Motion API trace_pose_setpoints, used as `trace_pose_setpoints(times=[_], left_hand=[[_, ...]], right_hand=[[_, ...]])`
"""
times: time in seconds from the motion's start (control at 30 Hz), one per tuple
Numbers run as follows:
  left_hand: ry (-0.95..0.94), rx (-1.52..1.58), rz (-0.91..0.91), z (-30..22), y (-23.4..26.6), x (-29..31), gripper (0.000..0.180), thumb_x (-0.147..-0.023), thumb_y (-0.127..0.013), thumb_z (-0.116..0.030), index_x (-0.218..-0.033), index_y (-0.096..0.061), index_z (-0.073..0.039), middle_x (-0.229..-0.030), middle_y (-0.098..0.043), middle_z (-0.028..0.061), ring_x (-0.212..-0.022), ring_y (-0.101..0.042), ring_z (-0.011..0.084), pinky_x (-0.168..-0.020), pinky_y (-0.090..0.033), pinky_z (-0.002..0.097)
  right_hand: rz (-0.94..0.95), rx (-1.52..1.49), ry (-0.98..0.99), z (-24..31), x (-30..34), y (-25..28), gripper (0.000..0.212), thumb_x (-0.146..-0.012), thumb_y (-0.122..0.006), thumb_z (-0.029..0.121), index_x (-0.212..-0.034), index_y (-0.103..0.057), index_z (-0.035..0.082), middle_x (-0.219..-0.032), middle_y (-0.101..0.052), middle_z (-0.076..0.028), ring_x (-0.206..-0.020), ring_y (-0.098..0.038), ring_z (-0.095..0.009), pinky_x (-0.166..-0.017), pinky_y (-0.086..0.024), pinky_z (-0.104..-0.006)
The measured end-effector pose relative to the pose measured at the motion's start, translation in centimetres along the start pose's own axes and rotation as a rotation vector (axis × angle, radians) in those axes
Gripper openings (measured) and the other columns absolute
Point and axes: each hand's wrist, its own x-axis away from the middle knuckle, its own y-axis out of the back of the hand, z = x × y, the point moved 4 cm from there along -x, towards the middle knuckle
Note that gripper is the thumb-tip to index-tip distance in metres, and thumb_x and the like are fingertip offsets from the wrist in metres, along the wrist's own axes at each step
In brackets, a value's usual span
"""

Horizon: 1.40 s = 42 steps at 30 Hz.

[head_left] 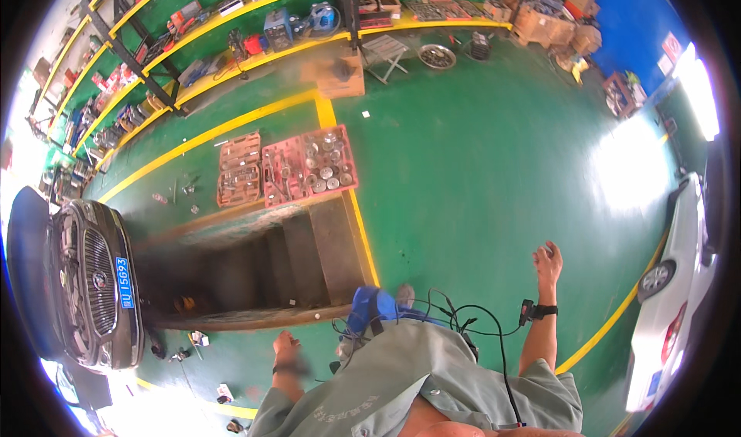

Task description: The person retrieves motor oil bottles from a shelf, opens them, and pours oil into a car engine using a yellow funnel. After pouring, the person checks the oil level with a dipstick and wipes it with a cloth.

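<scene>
My right hand is out to the right over the green floor, with its fingers curled in. Something small may be between the fingertips, too small to name. A dark strapped device with a cable sits at that wrist. My left hand hangs low beside the near edge of the inspection pit, its fingers curled. Whatever it may hold is hidden. Neither hand touches the open red tool case with round metal parts, or the orange tool case beside it, both at the pit's far edge.
Steps lead down into the pit, ahead and left of my feet. A dark car with its hood raised stands left; a white car stands right. Yellow-edged shelves line the back, near a folding stool and a metal basin.
</scene>
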Motion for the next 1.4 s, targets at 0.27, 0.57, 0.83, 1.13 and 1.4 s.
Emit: trace_pose_setpoints(times=[0.27, 0.57, 0.83, 1.13, 1.4], left_hand=[[-0.265, -0.48, 0.112, -8.9, -10.8, -0.4, 0.019, -0.087, -0.069, -0.022, -0.099, -0.061, -0.009, -0.078, -0.059, 0.009, -0.07, -0.059, 0.0258, -0.064, -0.052, 0.0409], [0.125, 0.199, 0.019, -32.3, -31.2, -6.1, 0.016, -0.086, -0.061, -0.016, -0.075, -0.055, -0.006, -0.068, -0.056, 0.0112, -0.058, -0.058, 0.0273, -0.054, -0.054, 0.0426], [-0.302, 0.316, 0.029, -57.3, -43.3, -3.5, 0.011, -0.087, -0.061, -0.017, -0.079, -0.059, -0.01, -0.071, -0.057, 0.0023, -0.056, -0.055, 0.0159, -0.049, -0.044, 0.0318], [0.311, 0.77, -0.031, -38.8, -44.2, -7.4, 0.022, -0.09, -0.058, -0.03, -0.09, -0.057, -0.007, -0.072, -0.048, 0.0093, -0.06, -0.051, 0.0289, -0.061, -0.054, 0.0495], [0.602, 1.131, -0.305, -45.4, -51.5, -2.9, 0.021, -0.087, -0.053, -0.026, -0.099, -0.052, -0.01, -0.078, -0.049, 0.0081, -0.064, -0.051, 0.0289, -0.058, -0.047, 0.0434]], right_hand=[[0.245, 0.102, 0.278, 15.0, -15.1, -25.0, 0.042, -0.094, -0.066, 0.012, -0.134, -0.059, 0.002, -0.101, -0.069, -0.006, -0.082, -0.066, -0.012, -0.067, -0.053, -0.0266], [0.202, 0.084, 0.2, 23.1, -30.7, -41.1, 0.042, -0.095, -0.066, 0.014, -0.135, -0.058, 0.003, -0.098, -0.068, -0.004, -0.08, -0.066, -0.012, -0.064, -0.052, -0.0253], [0.362, 0.149, 0.254, 31.6, -43.7, -64.7, 0.041, -0.096, -0.067, 0.012, -0.135, -0.057, 0.001, -0.098, -0.068, -0.006, -0.077, -0.067, -0.012, -0.061, -0.052, -0.0247], [0.802, 0.136, 0.393, 48.8, -49.0, -101.4, 0.039, -0.097, -0.068, 0.012, -0.134, -0.057, 0.001, -0.103, -0.071, -0.008, -0.08, -0.068, -0.012, -0.064, -0.053, -0.0242], [1.22, 0.205, 0.541, 59.8, -39.7, -127.3, 0.043, -0.097, -0.067, 0.011, -0.137, -0.056, 0.001, -0.113, -0.07, -0.015, -0.092, -0.071, -0.016, -0.081, -0.058, -0.0287]])
